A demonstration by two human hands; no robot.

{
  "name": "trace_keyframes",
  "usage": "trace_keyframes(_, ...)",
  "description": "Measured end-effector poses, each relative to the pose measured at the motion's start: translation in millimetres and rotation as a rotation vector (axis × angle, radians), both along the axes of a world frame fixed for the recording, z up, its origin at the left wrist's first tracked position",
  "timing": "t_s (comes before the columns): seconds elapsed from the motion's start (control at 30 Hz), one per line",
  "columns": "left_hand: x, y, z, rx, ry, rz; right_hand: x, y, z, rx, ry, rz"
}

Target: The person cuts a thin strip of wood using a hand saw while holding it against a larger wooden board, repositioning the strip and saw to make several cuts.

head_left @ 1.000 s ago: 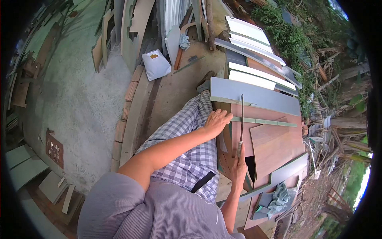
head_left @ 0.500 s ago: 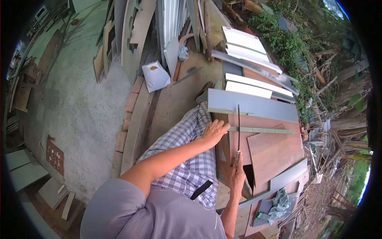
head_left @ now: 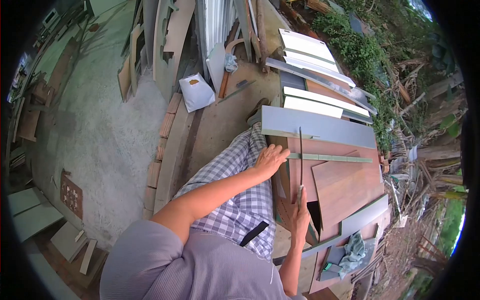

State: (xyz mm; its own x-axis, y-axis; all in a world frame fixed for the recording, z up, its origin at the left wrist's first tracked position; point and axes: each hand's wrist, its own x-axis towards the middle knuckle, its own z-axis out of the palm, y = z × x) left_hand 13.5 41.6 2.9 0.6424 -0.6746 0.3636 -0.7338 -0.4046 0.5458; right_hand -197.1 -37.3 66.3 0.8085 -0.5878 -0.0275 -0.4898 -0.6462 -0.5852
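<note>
Brown board (head_left: pixel 350 185) laid flat on stacked panels, grey panel (head_left: pixel 320 127) beside far edge. Thin green strip (head_left: pixel 330 158) laid across board. Left hand (head_left: pixel 270 159) pressed flat on board's near edge, fingers spread, touching strip end. Right hand (head_left: pixel 300 217) closed around saw (head_left: pixel 300 160) handle; blade held upright across strip. Cloth (head_left: pixel 354 247) seen near lower panels.

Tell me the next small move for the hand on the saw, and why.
Probably draw the saw back toward the body for another stroke. The right hand grips its handle, the blade lies across the thin green strip, and the left hand presses the strip's near end onto the brown panel.
</note>
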Motion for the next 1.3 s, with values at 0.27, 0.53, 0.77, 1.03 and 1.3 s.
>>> trace_keyframes(0.27, 0, 1, 0, 0.019, -0.012, 0.004, -32, 11, -4, -0.050, -0.024, 0.036)
trace_keyframes(0.53, -2, -1, -2, -0.017, 0.000, 0.020, 8, -1, 23, 0.065, 0.136, -0.019)
trace_keyframes(0.77, -1, -1, -1, -0.016, 0.001, 0.014, -37, 7, -4, -0.081, -0.036, 0.048)
trace_keyframes(1.03, 0, -2, -4, -0.009, -0.032, 0.016, -4, -3, -4, -0.016, -0.039, 0.020)
trace_keyframes(1.3, -1, -1, -2, -0.021, -0.018, 0.007, -32, 2, -10, -0.077, -0.073, 0.045)
